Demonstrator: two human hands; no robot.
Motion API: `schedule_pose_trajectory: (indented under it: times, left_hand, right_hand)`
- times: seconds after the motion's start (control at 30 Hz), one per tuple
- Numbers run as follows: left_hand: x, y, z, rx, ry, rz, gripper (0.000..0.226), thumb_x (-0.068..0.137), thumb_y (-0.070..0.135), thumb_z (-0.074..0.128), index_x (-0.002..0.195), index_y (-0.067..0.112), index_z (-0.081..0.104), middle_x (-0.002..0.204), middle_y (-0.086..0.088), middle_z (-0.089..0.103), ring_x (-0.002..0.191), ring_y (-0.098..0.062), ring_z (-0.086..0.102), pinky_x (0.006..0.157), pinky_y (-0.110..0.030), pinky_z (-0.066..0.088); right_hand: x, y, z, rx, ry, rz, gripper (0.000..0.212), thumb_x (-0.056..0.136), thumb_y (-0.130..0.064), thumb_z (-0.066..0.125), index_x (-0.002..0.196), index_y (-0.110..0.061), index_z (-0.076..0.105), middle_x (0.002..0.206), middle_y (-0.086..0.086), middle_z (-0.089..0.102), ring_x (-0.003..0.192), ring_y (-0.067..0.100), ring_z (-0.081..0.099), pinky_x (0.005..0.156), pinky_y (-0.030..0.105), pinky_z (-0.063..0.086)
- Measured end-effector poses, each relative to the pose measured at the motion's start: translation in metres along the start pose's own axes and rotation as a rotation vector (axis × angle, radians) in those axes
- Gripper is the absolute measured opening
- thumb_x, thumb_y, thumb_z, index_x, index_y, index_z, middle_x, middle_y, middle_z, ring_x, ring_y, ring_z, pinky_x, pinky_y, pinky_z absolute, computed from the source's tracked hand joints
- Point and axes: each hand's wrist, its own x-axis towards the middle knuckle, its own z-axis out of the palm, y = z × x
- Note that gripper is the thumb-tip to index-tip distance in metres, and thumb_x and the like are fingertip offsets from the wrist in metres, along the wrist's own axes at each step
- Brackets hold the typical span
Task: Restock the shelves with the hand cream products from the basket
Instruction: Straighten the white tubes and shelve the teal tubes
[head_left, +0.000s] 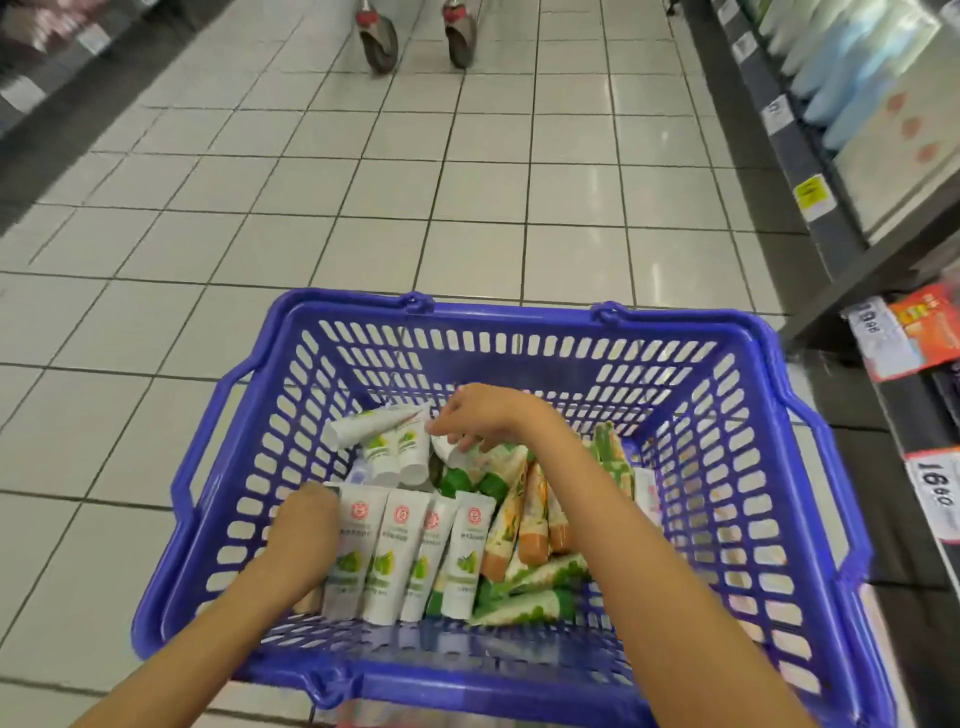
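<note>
1. Head view: a blue basket fills the near middle of the aisle, over a pale tiled floor.
2. The hand cream is all inside the basket. Four white tubes with round red marks and green print lie side by side at the near left of its bottom.
3. A heap of small white tubes lies at the far left of the bottom. Orange tubes lean just right of the white row. Green tubes lie crosswise at the near right, touching the orange ones.
4. The left hand reaches in from the near left, back upward, against the leftmost tube of the white row. Its fingers point down out of sight, so I cannot tell whether they are spread or gripping.
5. The right hand reaches across the middle to the far side. Its fingers are bent downward and pinch the end of one loose white tube, just right of the heap.
6. On the right, dark shelves run along the aisle. They carry pale blue bottles at the far end, white price tags nearer, and a yellow tag between.
7. At the far edge two cart wheels stand on the tiles. A blurred dark rack lines the far left.
</note>
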Motion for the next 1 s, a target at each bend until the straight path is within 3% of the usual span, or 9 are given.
schedule_pose_trajectory:
  times: [0.1,0.2,0.3,0.43,0.57,0.73,0.83,0.9,1.0]
  left_hand:
    - [0.003,0.008,-0.001,0.163,0.003,0.054,0.029,0.093,0.009,0.043,0.120,0.011,0.052,0.124,-0.006,0.056,0.112,-0.019,0.057,0.089,-0.025,0.045]
    - [0.005,0.007,0.006,0.223,-0.014,0.109,0.029,0.093,0.012,0.041,0.120,0.014,0.051,0.126,-0.003,0.056,0.114,-0.018,0.055,0.093,-0.025,0.043]
    - [0.006,0.006,0.011,0.148,-0.034,0.078,0.033,0.094,0.012,0.037,0.126,0.009,0.046,0.131,-0.007,0.048,0.118,-0.019,0.047,0.096,-0.024,0.041]
    - [0.001,0.010,0.010,-0.057,-0.048,-0.023,0.044,0.096,0.021,0.040,0.133,0.000,0.028,0.132,-0.014,0.041,0.119,-0.024,0.043,0.098,-0.027,0.041]
    - [0.002,0.010,0.004,-0.385,0.055,-0.021,0.070,0.096,0.029,0.043,0.139,-0.001,-0.003,0.101,-0.004,0.064,0.080,-0.017,0.060,0.067,-0.028,0.048]
    - [0.010,0.013,-0.019,-0.789,0.150,0.032,0.044,0.089,0.041,0.052,0.117,0.008,0.041,0.081,-0.006,0.064,0.067,-0.019,0.059,0.061,-0.035,0.046]
    - [0.005,0.040,-0.033,-1.265,-0.022,0.087,0.024,0.091,0.035,0.051,0.101,0.015,0.058,0.082,-0.007,0.068,0.058,-0.017,0.067,0.052,-0.027,0.052]
    - [0.001,0.067,-0.044,-1.502,-0.057,0.094,0.015,0.094,0.029,0.048,0.091,0.017,0.056,0.067,-0.001,0.065,0.045,-0.005,0.062,0.040,-0.018,0.048]
    - [-0.006,0.115,-0.067,-1.614,-0.075,0.051,0.016,0.095,0.020,0.046,0.101,0.007,0.052,0.080,-0.006,0.055,0.061,-0.014,0.062,0.056,-0.029,0.055]
  right_hand:
    - [0.023,0.028,0.027,0.151,-0.001,0.110,0.044,0.092,-0.034,0.052,0.117,0.001,0.049,0.116,0.017,0.060,0.102,0.028,0.061,0.086,0.037,0.051]
    - [0.040,0.043,0.051,0.377,0.150,0.167,0.032,0.092,-0.035,0.051,0.077,-0.007,0.047,0.076,0.010,0.054,0.060,0.018,0.052,0.058,0.025,0.045]
    - [0.051,0.039,0.066,0.441,0.315,0.204,0.040,0.089,-0.041,0.053,0.063,-0.014,0.039,0.068,0.006,0.051,0.050,0.014,0.043,0.042,0.018,0.039]
    - [0.060,0.024,0.086,0.241,0.274,0.204,0.056,0.082,-0.056,0.054,0.107,-0.006,0.056,0.123,0.015,0.058,0.097,0.028,0.058,0.084,0.034,0.047]
    - [0.060,0.016,0.090,0.187,0.221,0.198,0.045,0.086,-0.039,0.051,0.116,-0.006,0.053,0.124,0.013,0.057,0.109,0.028,0.056,0.087,0.034,0.045]
    - [0.026,0.032,0.042,0.361,0.066,0.231,0.019,0.090,-0.021,0.043,0.074,-0.012,0.046,0.059,0.003,0.055,0.037,0.009,0.050,0.040,0.016,0.040]
    - [-0.014,0.047,-0.013,0.323,-0.041,0.199,0.029,0.093,-0.030,0.042,0.117,-0.015,0.043,0.074,0.005,0.061,0.051,0.010,0.060,0.045,0.016,0.048]
    - [-0.046,0.053,-0.046,0.349,-0.083,0.147,0.024,0.094,-0.035,0.039,0.110,-0.018,0.041,0.081,0.005,0.064,0.065,0.013,0.062,0.052,0.019,0.047]
    - [-0.106,0.060,-0.067,0.416,0.020,0.023,0.014,0.094,-0.029,0.043,0.086,-0.018,0.048,0.071,-0.001,0.070,0.062,0.009,0.064,0.050,0.017,0.042]
